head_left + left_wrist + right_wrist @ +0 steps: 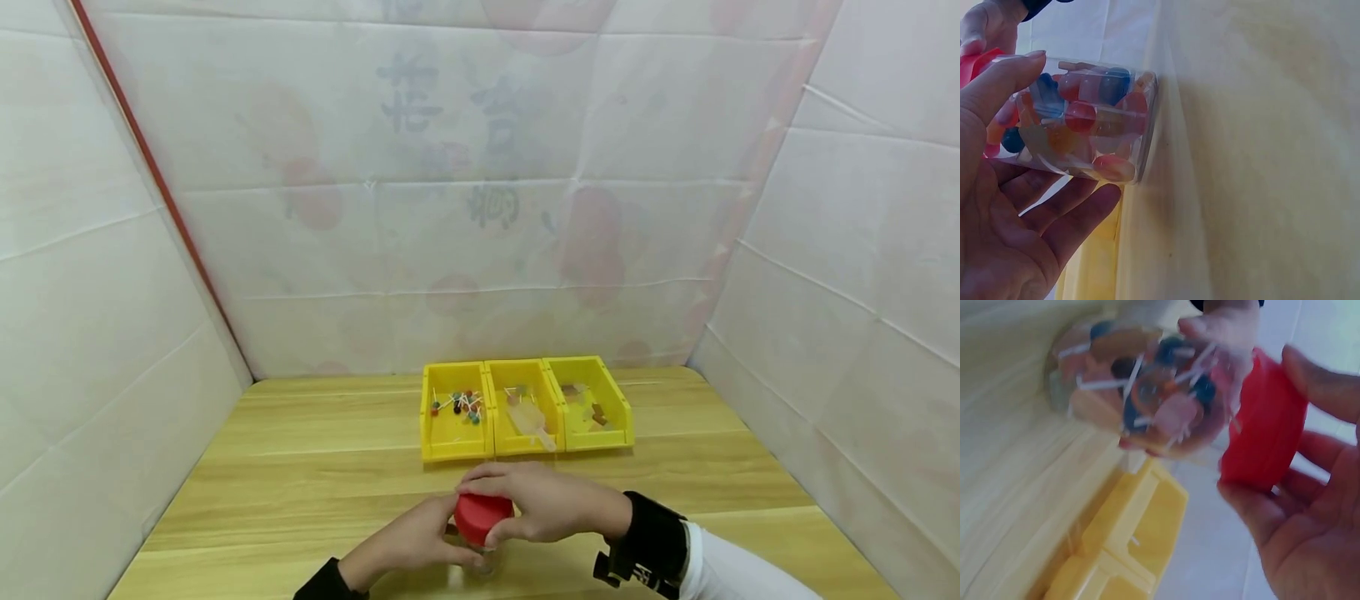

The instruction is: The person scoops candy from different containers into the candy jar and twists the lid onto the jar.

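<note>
A clear plastic jar (1147,394) stands on the wooden table, packed with lollipops and other coloured sweets. Around its side, my left hand (420,535) holds it between the thumb and fingers. Its cap is a red lid (480,518), sitting at the jar's mouth. My right hand (551,502) grips that lid from above, thumb on the near side and fingers over the far side. In the right wrist view the lid looks slightly tilted against the jar. Most of the jar is hidden by the hands and lid in the head view.
Beyond the hands stand three joined yellow bins. Several lollipops (467,406) lie in the left bin (457,452). The middle bin (512,445) holds a translucent scoop (527,419) and a few sweets. Small brown pieces (597,414) are in the right bin (600,440). White sheets enclose the table (300,450).
</note>
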The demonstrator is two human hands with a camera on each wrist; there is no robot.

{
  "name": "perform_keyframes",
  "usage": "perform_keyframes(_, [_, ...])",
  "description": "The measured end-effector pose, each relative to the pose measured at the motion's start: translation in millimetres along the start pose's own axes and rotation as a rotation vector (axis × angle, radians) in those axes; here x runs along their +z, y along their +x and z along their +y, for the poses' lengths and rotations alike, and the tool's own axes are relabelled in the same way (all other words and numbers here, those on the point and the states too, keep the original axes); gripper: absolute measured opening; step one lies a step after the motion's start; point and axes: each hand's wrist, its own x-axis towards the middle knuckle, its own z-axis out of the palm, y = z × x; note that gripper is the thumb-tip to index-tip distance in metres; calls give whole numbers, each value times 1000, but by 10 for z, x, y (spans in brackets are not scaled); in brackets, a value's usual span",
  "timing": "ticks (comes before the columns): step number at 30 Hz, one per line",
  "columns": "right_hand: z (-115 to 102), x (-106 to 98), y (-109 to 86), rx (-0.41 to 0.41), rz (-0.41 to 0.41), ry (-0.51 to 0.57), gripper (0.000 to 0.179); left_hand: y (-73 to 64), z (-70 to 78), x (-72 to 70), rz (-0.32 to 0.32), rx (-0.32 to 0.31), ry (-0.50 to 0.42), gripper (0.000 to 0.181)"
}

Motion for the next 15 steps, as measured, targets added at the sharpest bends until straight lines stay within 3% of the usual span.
perform_keyframes(6, [-12, 20, 1, 17, 26, 17, 63, -4, 16, 0, 4, -11, 2, 44])
perform_keyframes(15, [185, -122, 82, -87, -122, 104, 67, 10, 27, -13, -27, 43, -19, 49])
